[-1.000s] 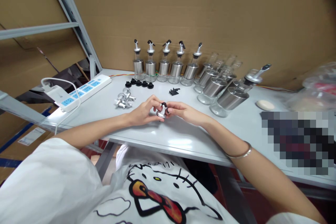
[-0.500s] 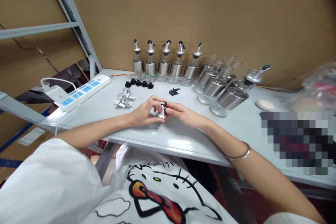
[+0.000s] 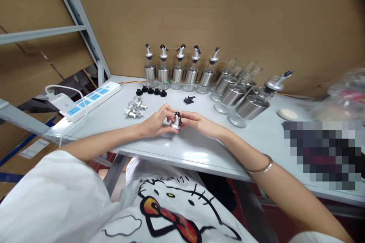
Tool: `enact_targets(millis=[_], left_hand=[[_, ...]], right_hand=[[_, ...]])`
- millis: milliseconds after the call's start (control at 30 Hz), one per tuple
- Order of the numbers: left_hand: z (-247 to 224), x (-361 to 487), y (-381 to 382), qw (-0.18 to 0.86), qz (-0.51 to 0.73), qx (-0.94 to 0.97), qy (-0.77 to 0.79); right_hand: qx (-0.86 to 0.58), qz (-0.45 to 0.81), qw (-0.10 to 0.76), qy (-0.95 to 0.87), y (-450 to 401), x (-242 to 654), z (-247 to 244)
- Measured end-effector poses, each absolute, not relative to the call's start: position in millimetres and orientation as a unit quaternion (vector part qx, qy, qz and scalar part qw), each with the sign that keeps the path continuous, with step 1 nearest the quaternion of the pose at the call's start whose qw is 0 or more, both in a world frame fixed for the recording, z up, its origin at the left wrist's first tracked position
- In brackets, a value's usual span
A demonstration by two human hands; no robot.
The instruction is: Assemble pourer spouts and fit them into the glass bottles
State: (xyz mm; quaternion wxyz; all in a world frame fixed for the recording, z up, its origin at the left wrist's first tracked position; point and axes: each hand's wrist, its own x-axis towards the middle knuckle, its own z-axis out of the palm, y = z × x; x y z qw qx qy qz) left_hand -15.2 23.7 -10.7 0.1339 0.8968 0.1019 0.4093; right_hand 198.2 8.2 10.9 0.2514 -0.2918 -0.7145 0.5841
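My left hand [image 3: 159,121] pinches a silver pour spout [image 3: 175,123] between thumb and fingers, just above the table near its front edge. The fingertips of my right hand [image 3: 198,122] close on the small black flap [image 3: 179,116] at the top of this spout. To the left lie several loose silver spout bodies [image 3: 135,108]. Behind them sit several black stoppers [image 3: 150,90] in a group. A small heap of black flaps [image 3: 188,100] lies beyond my hands.
Glass bottles with steel sleeves and spouts [image 3: 178,73] line the back. More bottles [image 3: 232,97], mostly without spouts, crowd the right. A white power strip [image 3: 91,100] lies left. Farther right are a white oval object [image 3: 287,114] and a plastic bag [image 3: 342,97].
The black flap on the held spout has tilted from upright down toward the right, with my right fingertips on it. My left hand keeps its hold, nearly still.
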Motion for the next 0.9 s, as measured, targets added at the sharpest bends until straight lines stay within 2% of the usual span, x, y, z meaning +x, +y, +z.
enact_targets(millis=[333,533,767,900], left_hand=[[-13.6,-19.2,25.4,0.132,0.376,0.908,0.125],[-10.2,-16.5,23.5,0.095,0.423,0.894,0.113],[-9.1,-16.0,24.9,0.135,0.438,0.88,0.128],[-10.0,-17.7,24.8,0.138,0.405,0.891,0.15]], right_hand=[[-0.292,0.585,0.262,-0.71,7.2,198.0,14.1],[-0.303,0.541,0.283,-0.732,0.7,192.1,17.7],[-0.287,0.512,0.389,-0.71,3.9,187.3,13.8],[-0.342,0.444,0.455,-0.692,14.3,193.5,14.3]])
